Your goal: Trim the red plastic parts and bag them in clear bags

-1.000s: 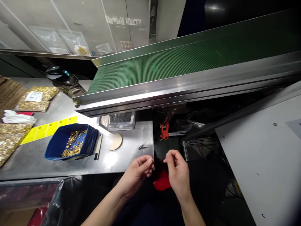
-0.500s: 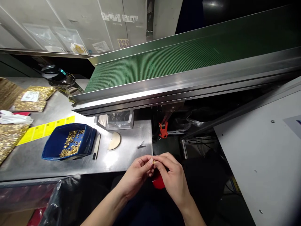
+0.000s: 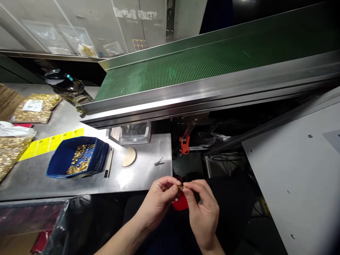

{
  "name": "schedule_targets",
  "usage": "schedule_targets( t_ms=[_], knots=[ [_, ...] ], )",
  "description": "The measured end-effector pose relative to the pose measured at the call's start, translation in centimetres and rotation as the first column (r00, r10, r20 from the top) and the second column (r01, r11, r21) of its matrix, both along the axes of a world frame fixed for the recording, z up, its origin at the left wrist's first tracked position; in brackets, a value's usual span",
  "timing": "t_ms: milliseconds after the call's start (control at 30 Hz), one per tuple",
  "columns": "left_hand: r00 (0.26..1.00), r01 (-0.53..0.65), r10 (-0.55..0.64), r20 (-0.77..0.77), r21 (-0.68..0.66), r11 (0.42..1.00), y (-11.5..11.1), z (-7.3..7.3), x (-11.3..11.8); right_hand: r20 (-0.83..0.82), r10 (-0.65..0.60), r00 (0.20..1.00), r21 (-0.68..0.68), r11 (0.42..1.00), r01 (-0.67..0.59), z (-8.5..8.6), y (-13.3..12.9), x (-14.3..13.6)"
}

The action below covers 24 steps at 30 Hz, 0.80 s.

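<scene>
My left hand (image 3: 162, 198) and my right hand (image 3: 204, 209) meet fingertip to fingertip in front of the table's right end. Between my right thumb and forefinger is a tiny gold-coloured metal piece (image 3: 185, 187). My left thumb and forefinger pinch another small gold-coloured piece (image 3: 180, 186), mostly covered by the fingers. Whether the two pieces touch is too small to make out. Below the fingertips a red object (image 3: 181, 203) shows in part. Similar gold-coloured pieces (image 3: 83, 159) lie loose in a blue bin (image 3: 57, 159) on the left.
On the metal table (image 3: 148, 177) lie nail clippers (image 3: 158, 161), a half-round beige disc (image 3: 129, 157) and a pale-handled tool (image 3: 108, 163). A green conveyor (image 3: 170, 74) slopes above. Bags of gold pieces (image 3: 34, 109) lie left; orange-handled cutters (image 3: 184, 145) hang beneath the conveyor.
Both hands have shifted to the right, the right one more. Their fingertips have come slightly apart, and a gold-coloured piece now shows more plainly in the right fingers.
</scene>
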State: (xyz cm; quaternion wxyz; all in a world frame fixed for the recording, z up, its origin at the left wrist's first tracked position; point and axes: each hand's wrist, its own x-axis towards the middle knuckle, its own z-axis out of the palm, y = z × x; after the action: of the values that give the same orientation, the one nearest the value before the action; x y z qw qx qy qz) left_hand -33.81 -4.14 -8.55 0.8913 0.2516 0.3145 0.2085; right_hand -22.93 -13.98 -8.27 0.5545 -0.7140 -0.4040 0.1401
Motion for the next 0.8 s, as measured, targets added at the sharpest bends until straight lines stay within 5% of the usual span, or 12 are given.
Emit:
schedule_targets(
  t_ms=[267,800],
  knots=[
    [0.994,0.034,-0.034,0.100,0.002,0.999,0.2,1.0,0.1,-0.478,0.125,0.869,0.060,0.992,-0.110,0.2,-0.2,0.7],
    [0.995,0.040,-0.042,0.088,0.019,0.999,0.2,0.9,0.3,-0.438,0.115,0.892,-0.024,0.990,-0.140,0.7,-0.1,1.7]
  ],
)
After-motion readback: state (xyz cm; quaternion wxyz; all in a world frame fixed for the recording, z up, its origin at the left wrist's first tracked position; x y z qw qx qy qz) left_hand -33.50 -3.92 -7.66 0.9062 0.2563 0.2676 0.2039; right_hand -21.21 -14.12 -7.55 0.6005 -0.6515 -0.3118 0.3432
